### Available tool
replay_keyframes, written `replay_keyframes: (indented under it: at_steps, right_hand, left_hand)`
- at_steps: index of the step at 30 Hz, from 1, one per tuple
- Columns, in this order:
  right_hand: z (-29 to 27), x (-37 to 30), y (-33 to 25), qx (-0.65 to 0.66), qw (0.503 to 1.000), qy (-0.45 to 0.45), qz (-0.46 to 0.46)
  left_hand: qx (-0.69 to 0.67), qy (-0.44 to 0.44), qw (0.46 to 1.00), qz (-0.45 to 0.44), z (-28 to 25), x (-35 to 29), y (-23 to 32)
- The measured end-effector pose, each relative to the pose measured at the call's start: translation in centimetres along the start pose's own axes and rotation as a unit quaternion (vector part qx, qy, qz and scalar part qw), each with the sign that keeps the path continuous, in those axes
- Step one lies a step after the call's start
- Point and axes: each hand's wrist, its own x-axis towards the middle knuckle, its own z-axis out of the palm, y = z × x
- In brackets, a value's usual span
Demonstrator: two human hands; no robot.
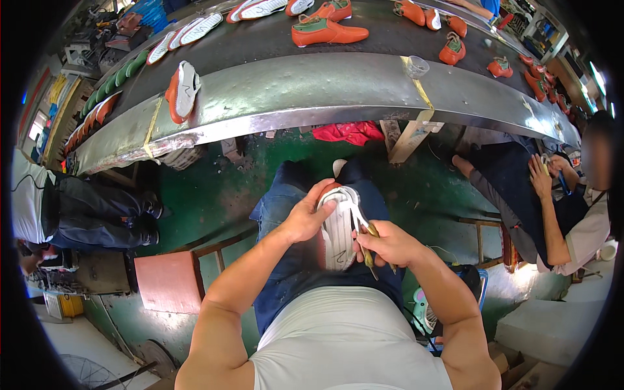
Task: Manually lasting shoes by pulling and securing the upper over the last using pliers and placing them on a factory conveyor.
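Observation:
A shoe [337, 242] rests sole up on my lap between my thighs, its pale underside facing me with a dark mark near the lower end. My left hand [307, 214] is closed round its upper left side, thumb pressed on the sole. In my right hand [388, 244] are pliers with yellowish handles [368, 257], their jaws at the shoe's right edge. A white strip [351, 200] runs round the far end of the sole and down to the pliers; whether the jaws pinch it I cannot tell.
Ahead stands a long metal-edged bench [292, 88] bearing an overturned orange shoe [184, 92], orange-and-green shoes [329, 32] and a clear cup [416, 67]. Red cloth [349, 133] lies beneath. A stool [170, 281] stands left; a seated co-worker [552, 214] works at right, another person [97, 211] at left.

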Motion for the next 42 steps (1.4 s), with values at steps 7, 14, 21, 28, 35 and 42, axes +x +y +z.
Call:
replay_keyframes:
  at_steps: [7, 14, 21, 28, 35, 42]
  right_hand:
    - [-1.1, 3.8, 3.6, -0.367, 0.906, 0.141, -0.155]
    - [0.5, 1.2, 3.9, -0.494, 0.824, 0.207, -0.186]
    - [-2.0, -0.4, 4.1, -0.425, 0.881, 0.095, -0.187]
    - [-0.7, -1.2, 1.4, -0.274, 0.905, 0.264, -0.188]
    - [-2.5, 3.7, 6.5, -0.237, 0.900, 0.317, -0.181]
    - [-1.5, 4.7, 9.1, -0.182, 0.938, 0.275, -0.106]
  left_hand:
    - [-0.121, 0.077, 0.990, 0.003, -0.2, 0.5, -2.3]
    - [-0.157, 0.031, 0.987, 0.031, -0.4, -1.1, -1.1]
    - [-0.107, 0.105, 0.989, 0.003, 1.6, -0.5, 0.3]
    - [0.043, 0.038, 0.998, 0.012, 2.7, 2.1, 1.6]
    - [-0.016, 0.064, 0.993, -0.094, 1.8, 0.4, -5.1]
    - [-0.116, -0.088, 0.966, -0.212, 1.5, 1.5, -3.5]
